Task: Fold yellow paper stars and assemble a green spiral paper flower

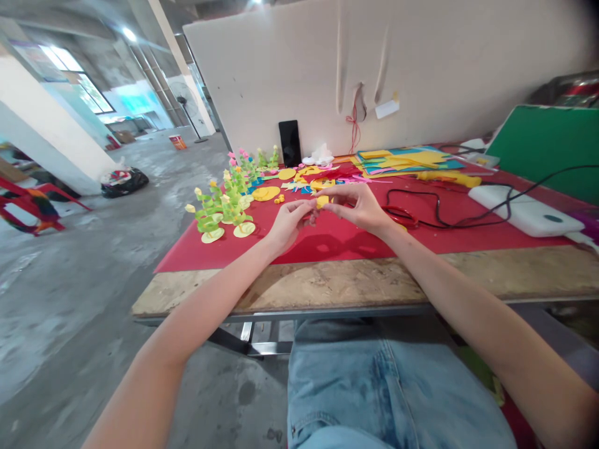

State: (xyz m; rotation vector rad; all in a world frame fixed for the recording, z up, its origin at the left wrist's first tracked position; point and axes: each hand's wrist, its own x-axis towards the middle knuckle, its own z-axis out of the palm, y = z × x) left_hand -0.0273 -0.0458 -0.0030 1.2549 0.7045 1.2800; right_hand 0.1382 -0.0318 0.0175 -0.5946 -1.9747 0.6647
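Note:
Over the red sheet [266, 246], a small yellow paper piece [322, 202] sits between the fingertips of both hands. My left hand [292, 223] pinches it from the left, and my right hand [358, 207] has thumb and finger closed on its right side. The fingers partly hide its shape. Left of my hands stand several green paper plants [229, 202] with yellow or pink tips on pale round bases. Yellow paper discs [266, 193] and a tiny yellow curled piece [279, 199] lie just beyond my left hand.
Colored paper sheets [412, 161] and a yellow-handled tool [449, 179] lie at the back right. A black cable [440, 212] runs to a white power strip [524, 209]. A black phone [290, 142] leans on the white panel [290, 68]. The table's bare wooden edge [327, 284] is nearest me.

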